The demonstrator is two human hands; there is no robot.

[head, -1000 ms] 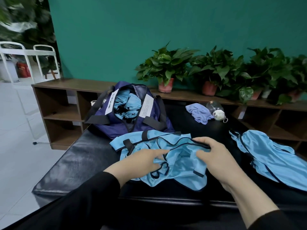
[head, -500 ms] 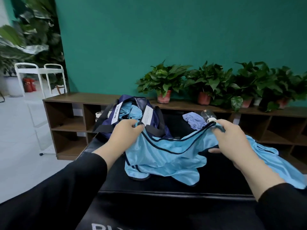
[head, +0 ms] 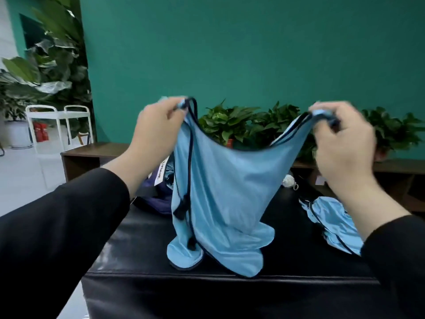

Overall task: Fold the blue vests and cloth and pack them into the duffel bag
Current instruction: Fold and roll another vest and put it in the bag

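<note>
Two blue vests (head: pixel 225 192) (head: pixel 331 222) — one duffel bag (head: pixel 154 199) — two hands (head: pixel 156 132) (head: pixel 345 143).

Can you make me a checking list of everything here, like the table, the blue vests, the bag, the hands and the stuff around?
Surface: black padded bench, bears the vests and bag.
Job's things: held vest hangs by its shoulders, hem touching the bench; second vest lies crumpled at right; duffel bag mostly hidden behind the held vest.
Clutter: small white thing, too hidden to tell.
Hands: left hand and right hand each pinch a shoulder.
Cables: nothing seen.
Surroundings: green wall, potted plants, wooden shelf, white cart.
</note>
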